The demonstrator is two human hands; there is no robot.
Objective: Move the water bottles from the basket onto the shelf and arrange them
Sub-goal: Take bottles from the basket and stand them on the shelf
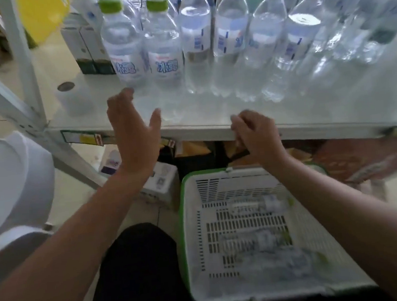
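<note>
Clear plastic green-capped water bottles point(164, 47) upright in rows on white metal shelf point(214, 125) | blurred bottles point(257, 238) remain in green-rimmed white slotted basket point(182, 222) below shelf | left hand point(132, 131) spread, empty, at shelf edge | right hand point(255, 134) loosely curled, empty, likely heading for basket.

Bottles point(209, 48) stand in rows on the shelf point(213, 111) at 12 o'clock, cartons point(87, 47) at 11 o'clock beside them. Basket point(252, 236) at 5 o'clock below the shelf, more bottles point(257, 240) lying in it.
</note>
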